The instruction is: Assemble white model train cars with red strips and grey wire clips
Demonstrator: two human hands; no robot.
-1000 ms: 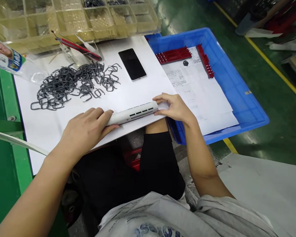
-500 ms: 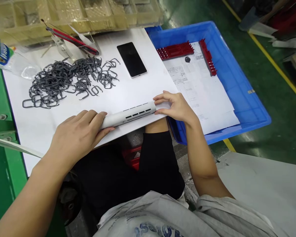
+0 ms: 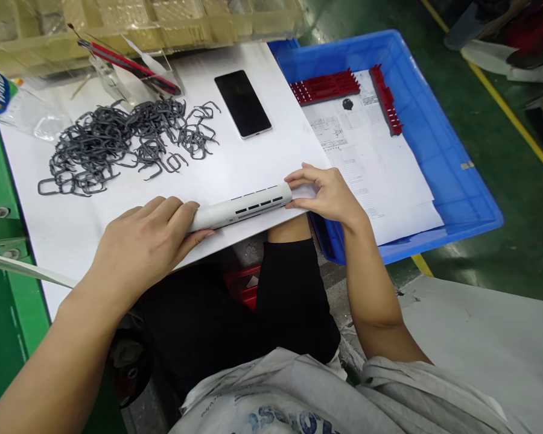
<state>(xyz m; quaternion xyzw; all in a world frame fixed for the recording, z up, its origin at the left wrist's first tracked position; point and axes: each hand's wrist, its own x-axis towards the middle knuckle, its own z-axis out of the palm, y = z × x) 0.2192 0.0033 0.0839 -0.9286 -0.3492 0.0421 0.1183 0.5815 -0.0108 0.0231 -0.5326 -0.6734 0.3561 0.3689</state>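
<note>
The white slotted bar lay along the near edge of the table, the left hand with its grip closed over the left end and the right hand pinching the right end between thumb and fingers. Behind it lay a heap of grey wire clips and a dark-screened phone. The printed sheet in the blue crate, beside red comb strips, carried print too small to read, as did the blue label of the bag.
</note>
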